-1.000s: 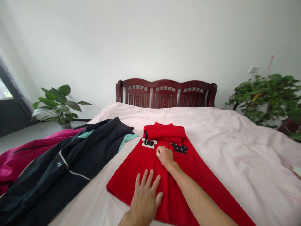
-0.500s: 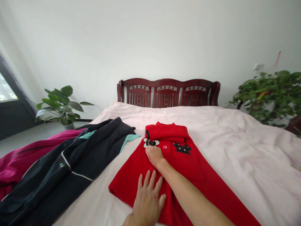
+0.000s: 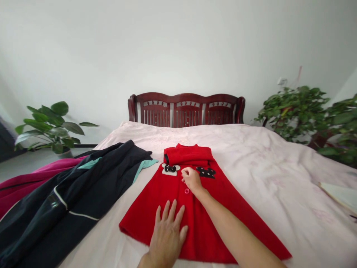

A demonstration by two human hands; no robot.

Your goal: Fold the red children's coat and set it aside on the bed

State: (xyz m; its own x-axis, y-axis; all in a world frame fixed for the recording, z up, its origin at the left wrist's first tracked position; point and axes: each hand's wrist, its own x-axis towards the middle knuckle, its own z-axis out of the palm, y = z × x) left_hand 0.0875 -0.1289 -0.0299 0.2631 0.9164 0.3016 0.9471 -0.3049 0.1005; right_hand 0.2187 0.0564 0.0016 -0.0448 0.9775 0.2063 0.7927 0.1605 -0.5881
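Observation:
A red coat [image 3: 156, 201] lies spread on the bed with its upper part and sleeves folded over near the collar. On its front are a white panda-like patch [image 3: 170, 170], a black patch with white dots [image 3: 205, 172] and a round red button [image 3: 186, 191]. My left hand [image 3: 167, 232] rests flat on the lower front, fingers spread. Between the two patches, my right hand [image 3: 192, 179] is closed over the coat's front, just above the button. Its curled fingers hide whatever is in them.
To the left lie a dark navy garment [image 3: 92, 186] with teal trim and a magenta garment [image 3: 36, 175]. A pale bedsheet [image 3: 267, 163] covers the bed, whose wooden headboard [image 3: 186, 108] stands behind. Leafy plants [image 3: 55, 123] flank it. A flat pale object [image 3: 340, 195] lies at right.
My right hand has moved from the panda-like patch rightward to the coat's middle, uncovering the patch. My left hand stays flat on the coat. The view has swung slightly right.

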